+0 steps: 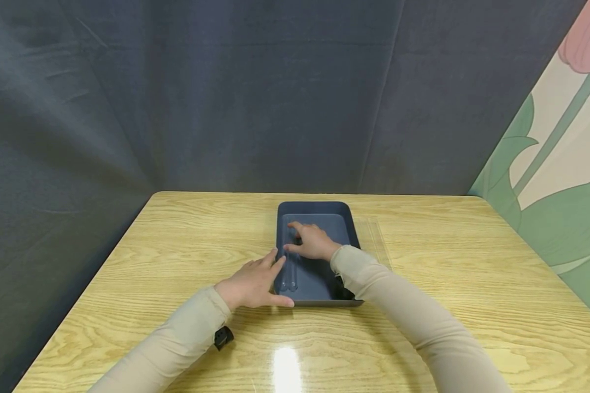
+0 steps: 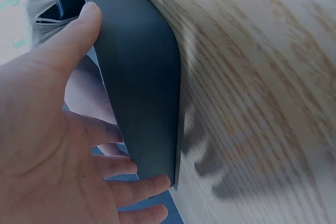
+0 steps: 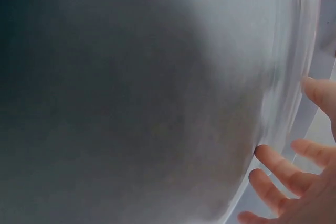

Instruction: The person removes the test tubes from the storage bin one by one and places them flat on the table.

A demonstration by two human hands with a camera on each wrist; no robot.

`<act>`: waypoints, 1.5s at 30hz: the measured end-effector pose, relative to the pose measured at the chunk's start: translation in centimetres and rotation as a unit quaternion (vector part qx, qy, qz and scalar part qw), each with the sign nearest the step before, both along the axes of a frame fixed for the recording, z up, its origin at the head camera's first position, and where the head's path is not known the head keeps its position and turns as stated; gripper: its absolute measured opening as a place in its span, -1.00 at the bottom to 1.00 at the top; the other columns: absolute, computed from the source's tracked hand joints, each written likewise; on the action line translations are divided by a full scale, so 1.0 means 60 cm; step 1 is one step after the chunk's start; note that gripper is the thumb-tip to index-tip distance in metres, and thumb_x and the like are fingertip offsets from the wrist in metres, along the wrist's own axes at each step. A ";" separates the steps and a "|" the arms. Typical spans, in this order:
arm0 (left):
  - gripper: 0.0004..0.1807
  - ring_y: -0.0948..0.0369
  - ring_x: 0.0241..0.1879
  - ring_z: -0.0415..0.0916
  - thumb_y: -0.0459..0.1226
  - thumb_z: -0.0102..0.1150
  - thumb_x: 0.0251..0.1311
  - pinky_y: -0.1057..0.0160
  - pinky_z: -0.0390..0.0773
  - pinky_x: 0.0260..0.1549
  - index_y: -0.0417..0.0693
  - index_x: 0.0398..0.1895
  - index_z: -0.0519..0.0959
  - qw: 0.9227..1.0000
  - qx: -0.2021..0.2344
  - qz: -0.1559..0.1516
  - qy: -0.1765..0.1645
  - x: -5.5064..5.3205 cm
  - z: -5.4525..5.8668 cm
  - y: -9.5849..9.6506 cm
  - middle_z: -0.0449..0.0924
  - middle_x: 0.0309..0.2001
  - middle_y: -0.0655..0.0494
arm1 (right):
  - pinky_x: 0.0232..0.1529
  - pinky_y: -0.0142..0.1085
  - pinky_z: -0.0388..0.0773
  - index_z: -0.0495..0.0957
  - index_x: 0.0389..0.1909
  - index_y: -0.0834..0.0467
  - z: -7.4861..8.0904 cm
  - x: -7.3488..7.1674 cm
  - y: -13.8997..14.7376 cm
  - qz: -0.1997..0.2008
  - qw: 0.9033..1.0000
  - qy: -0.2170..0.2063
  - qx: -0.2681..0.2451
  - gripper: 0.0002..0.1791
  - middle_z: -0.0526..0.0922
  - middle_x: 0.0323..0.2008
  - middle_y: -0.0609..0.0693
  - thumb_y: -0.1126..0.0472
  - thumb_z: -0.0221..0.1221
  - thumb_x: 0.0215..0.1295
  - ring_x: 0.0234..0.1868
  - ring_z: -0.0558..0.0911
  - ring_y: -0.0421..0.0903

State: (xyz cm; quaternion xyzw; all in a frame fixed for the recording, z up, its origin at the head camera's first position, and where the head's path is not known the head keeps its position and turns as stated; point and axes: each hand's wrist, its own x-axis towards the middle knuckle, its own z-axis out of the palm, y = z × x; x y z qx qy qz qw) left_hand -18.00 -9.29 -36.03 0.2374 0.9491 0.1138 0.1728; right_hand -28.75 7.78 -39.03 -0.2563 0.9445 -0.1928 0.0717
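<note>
A dark blue-grey rectangular tray (image 1: 324, 278) lies on the wooden table. Two transparent tubes with rounded ends (image 1: 289, 275) lie side by side along its left inner wall; the right wrist view shows the transparent tubes (image 3: 291, 45) close up. My right hand (image 1: 314, 242) is over the tray, thumb and fingers spread at the tubes; whether they touch is hard to tell. At the tray's near left corner is my left hand (image 1: 253, 284), its fingers extended along the outer wall (image 2: 139, 77) and thumb by the front rim.
Right of the tray lies a flat transparent item (image 1: 377, 234), partly hidden by the right sleeve. The wooden table (image 1: 192, 245) ends at a dark cloth (image 1: 275, 109) behind and to the left. A painted flower wall (image 1: 560, 218) stands at the right.
</note>
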 end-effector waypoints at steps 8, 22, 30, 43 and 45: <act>0.04 -0.15 0.39 0.08 0.27 0.07 0.07 -0.16 0.13 0.33 -0.15 0.46 -0.01 1.000 -0.002 -0.002 0.003 -0.001 -0.001 0.000 -0.22 0.49 -0.21 | 0.10 0.16 0.40 0.24 0.34 0.11 -0.014 -0.011 0.002 -0.005 1.000 -0.001 0.000 -0.28 0.60 -0.02 0.19 -0.18 0.09 0.26 0.04 0.51 0.17; 0.04 -0.13 0.40 0.07 0.28 0.06 0.07 -0.13 0.14 0.33 -0.13 0.46 -0.02 1.000 -0.008 0.000 0.002 -0.001 -0.001 0.000 -0.24 0.49 -0.19 | 0.07 0.14 0.43 0.21 0.37 0.11 -0.005 -0.004 -0.004 -0.024 0.999 -0.003 0.029 -0.32 0.55 0.00 0.17 -0.06 0.11 0.30 0.02 0.51 0.17; 0.04 -0.13 0.40 0.09 0.28 0.06 0.08 -0.14 0.16 0.32 -0.13 0.46 -0.01 1.000 -0.010 0.001 0.003 -0.001 -0.001 0.000 -0.22 0.49 -0.19 | 0.12 0.16 0.38 0.21 0.37 0.11 -0.002 -0.003 -0.007 -0.035 0.999 -0.010 0.037 -0.32 0.54 -0.02 0.15 -0.02 0.13 0.28 0.01 0.50 0.15; 0.04 -0.14 0.40 0.09 0.27 0.07 0.07 -0.14 0.15 0.32 -0.13 0.46 -0.01 1.000 -0.004 0.004 0.001 -0.003 -0.003 0.000 -0.23 0.49 -0.20 | 0.27 0.25 0.17 0.21 0.38 0.08 0.005 0.003 -0.011 -0.058 0.996 -0.006 0.067 -0.28 0.37 0.29 0.20 -0.05 0.16 0.25 0.27 0.33 0.27; 0.04 -0.14 0.40 0.09 0.27 0.07 0.07 -0.13 0.15 0.33 -0.14 0.46 -0.01 1.000 -0.004 0.004 0.002 -0.003 -0.003 0.000 -0.23 0.49 -0.20 | 0.28 0.24 0.17 0.22 0.38 0.10 0.005 0.003 -0.011 -0.058 0.996 -0.002 0.065 -0.29 0.40 0.27 0.20 -0.04 0.16 0.25 0.25 0.35 0.27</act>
